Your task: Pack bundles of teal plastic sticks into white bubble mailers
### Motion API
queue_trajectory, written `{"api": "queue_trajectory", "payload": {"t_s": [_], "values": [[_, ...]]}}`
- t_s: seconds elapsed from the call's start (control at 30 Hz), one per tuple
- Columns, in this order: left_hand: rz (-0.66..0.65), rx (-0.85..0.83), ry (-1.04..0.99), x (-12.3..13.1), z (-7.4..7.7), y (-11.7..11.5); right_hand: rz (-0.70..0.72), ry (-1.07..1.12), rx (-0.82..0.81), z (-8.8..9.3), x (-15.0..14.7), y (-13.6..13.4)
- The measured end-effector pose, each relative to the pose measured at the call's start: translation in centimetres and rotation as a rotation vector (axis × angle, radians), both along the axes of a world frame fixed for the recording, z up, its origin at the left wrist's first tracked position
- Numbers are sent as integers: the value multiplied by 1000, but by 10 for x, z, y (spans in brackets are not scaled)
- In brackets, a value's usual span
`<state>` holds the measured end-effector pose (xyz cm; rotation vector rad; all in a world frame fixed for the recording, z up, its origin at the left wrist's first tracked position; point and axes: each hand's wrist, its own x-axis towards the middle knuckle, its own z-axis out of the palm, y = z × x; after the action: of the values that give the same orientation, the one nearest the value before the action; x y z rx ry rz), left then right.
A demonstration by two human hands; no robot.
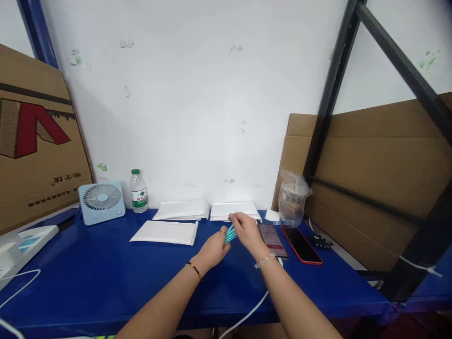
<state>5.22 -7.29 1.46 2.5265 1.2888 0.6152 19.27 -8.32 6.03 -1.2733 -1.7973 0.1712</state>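
My left hand (pixel 212 248) is closed around a small bundle of thin turquoise strips (pixel 230 234), held above the blue table. My right hand (pixel 244 229) has its fingers closed at the upper end of the same bundle; its fingertips partly hide it. What exactly the strips are is too small to tell. Behind my hands lie two stacks of white, padded-looking envelopes, a left stack (pixel 181 209) and a right stack (pixel 235 210). Closer to me, left of my hands, a single white envelope (pixel 164 232) lies flat.
A lit phone (pixel 273 241) with a white cable and a red-edged phone (pixel 305 246) lie at right, near a bagged cup (pixel 293 202). At left stand a blue fan (pixel 102 202), a water bottle (pixel 138 192) and a white power strip (pixel 31 245). Cardboard (pixel 381 188) and a black frame flank the right.
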Motion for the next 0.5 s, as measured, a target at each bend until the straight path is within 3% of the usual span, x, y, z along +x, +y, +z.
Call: {"api": "queue_trajectory", "payload": {"t_s": [0.07,0.17,0.23,0.37,0.43,0.5], "values": [[-57,14,-389,8,-1,-2,-22,-92,216,30,-17,-11],[-130,12,-777,15,-7,-5,-113,-269,297,52,-37,-21],[-117,-39,-863,15,-17,-6,-147,-391,250,50,-46,-22],[-76,-295,-892,12,-38,-6,-97,-524,139,25,-51,-18],[-96,-430,-887,11,-42,-7,-24,-505,81,17,-48,-17],[-111,-529,-904,10,-38,-9,61,-331,44,15,-40,-17]]}}
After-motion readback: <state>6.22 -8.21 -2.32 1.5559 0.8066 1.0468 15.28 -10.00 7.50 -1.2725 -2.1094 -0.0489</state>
